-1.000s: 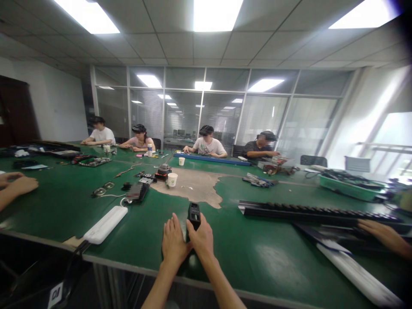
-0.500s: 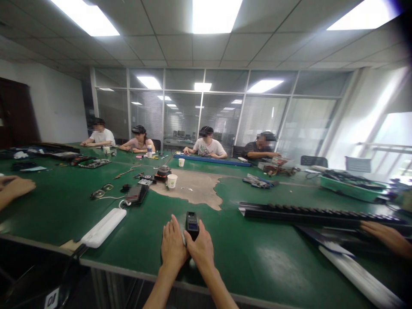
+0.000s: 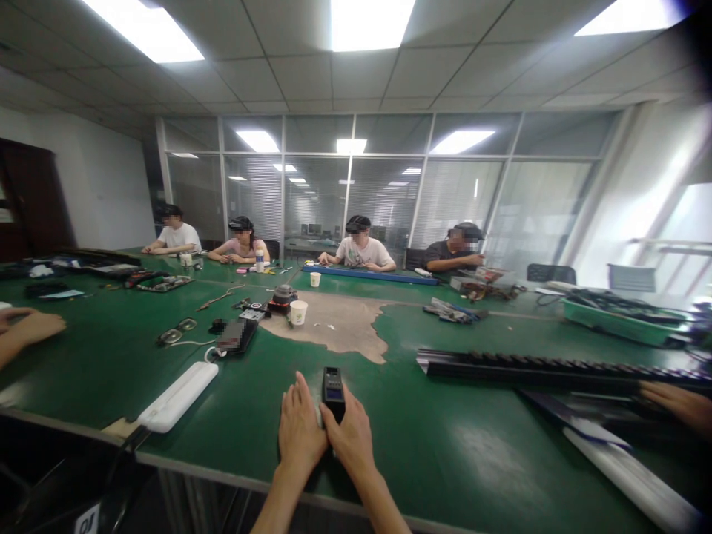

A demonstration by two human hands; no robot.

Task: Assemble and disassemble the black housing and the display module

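My left hand (image 3: pixel 300 428) lies flat on the green table (image 3: pixel 445 445) with its fingers stretched out and together. My right hand (image 3: pixel 350 437) sits right beside it, fingers curled round the near end of a small black device (image 3: pixel 333 384) that lies flat on the table and points away from me. The two hands touch at the thumbs.
A white power strip (image 3: pixel 178 386) lies to the left, a long black slotted rail (image 3: pixel 556 367) and a white bar (image 3: pixel 628 475) to the right. Paper cups (image 3: pixel 299 311), tools and a worn bare patch (image 3: pixel 339 326) fill the middle. Other people's hands (image 3: pixel 33 326) rest at both sides; several people sit opposite.
The black device stood tilted up in my right hand a second ago; it now lies flat on the table. Both hands stay nearly in place.
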